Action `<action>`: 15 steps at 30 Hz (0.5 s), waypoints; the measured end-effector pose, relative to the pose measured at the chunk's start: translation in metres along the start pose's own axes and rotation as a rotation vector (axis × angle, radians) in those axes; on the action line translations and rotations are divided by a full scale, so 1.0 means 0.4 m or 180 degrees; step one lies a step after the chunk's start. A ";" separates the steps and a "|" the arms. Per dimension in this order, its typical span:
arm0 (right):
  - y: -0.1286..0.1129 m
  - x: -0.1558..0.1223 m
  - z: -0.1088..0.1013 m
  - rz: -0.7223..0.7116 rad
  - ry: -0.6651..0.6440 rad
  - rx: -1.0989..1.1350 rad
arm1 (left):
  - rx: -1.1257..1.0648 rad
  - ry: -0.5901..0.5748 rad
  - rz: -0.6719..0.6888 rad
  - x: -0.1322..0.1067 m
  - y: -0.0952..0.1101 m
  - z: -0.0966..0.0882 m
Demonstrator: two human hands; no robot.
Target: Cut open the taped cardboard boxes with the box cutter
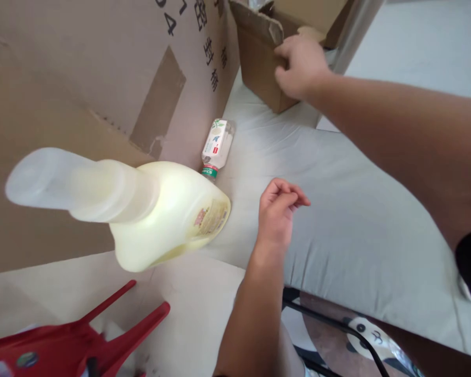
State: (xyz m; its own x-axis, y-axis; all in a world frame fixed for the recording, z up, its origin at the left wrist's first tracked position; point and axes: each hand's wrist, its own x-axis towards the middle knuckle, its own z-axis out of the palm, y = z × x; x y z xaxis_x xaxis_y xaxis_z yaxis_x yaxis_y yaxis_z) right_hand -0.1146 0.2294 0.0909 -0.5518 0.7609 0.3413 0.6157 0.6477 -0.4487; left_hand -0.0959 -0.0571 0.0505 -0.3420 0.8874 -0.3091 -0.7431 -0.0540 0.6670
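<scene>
One small cardboard box (257, 73) stands on a pale cloth (337, 178) at the top of the view, its upper side open, one flap with a ragged edge; as far as opening goes, that much is done, and closing it is not. Something clear shows at its far rim, but too little to tell what, and since the inside is mostly hidden, how full the box is cannot be judged. The right hand (300, 65) is at the near side of the box, thumb and fingers bent towards its edge; blur leaves it unclear whether they grip the cardboard or only brush it. The left hand (277, 212) hangs over the cloth well apart from the box, its fingers curled together with the thumb against them, and no object shows in it. Two bottles are outside the box: a clear bottle (220, 144), seemingly on its side, near a large carton (113, 68), and a big pale yellow bottle (172, 209), nearer the camera and upright as far as the tilted view lets one judge. Farther out, a red stool (63, 345) occupies the lower left corner.
</scene>
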 end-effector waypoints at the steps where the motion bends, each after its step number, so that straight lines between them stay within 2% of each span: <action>1: -0.017 -0.043 -0.012 -0.0053 0.0006 -0.0019 | 0.0017 0.0096 0.0082 -0.004 -0.002 0.001; 4: -0.051 -0.194 -0.061 -0.0118 0.0055 -0.0070 | 0.0253 0.0533 0.0475 -0.006 -0.010 -0.001; 6: -0.059 -0.316 -0.110 -0.0008 0.0107 0.0030 | 0.0555 0.0982 0.0945 0.000 -0.016 -0.007; 8: -0.058 -0.454 -0.171 0.0292 0.0216 0.0538 | 0.0912 0.1396 0.1473 0.008 -0.023 -0.016; 10: -0.048 -0.601 -0.235 0.0565 0.0534 0.0977 | 0.1184 0.1623 0.2072 0.011 -0.030 -0.022; 13: -0.016 -0.808 -0.310 0.0801 0.1174 0.1287 | 0.1350 0.1680 0.2827 0.005 -0.038 -0.017; 15: 0.014 -0.917 -0.340 0.1033 0.1624 0.1368 | 0.1230 0.1573 0.3104 0.000 -0.044 -0.003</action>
State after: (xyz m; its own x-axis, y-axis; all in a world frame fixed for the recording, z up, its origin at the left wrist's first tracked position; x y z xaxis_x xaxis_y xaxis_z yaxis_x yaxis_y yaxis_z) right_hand 0.1678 -0.0407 0.0756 0.0149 0.9022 0.4310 0.3712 0.3953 -0.8402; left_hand -0.0833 -0.0567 0.0380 -0.9237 0.2658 0.2761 0.1559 -0.3976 0.9042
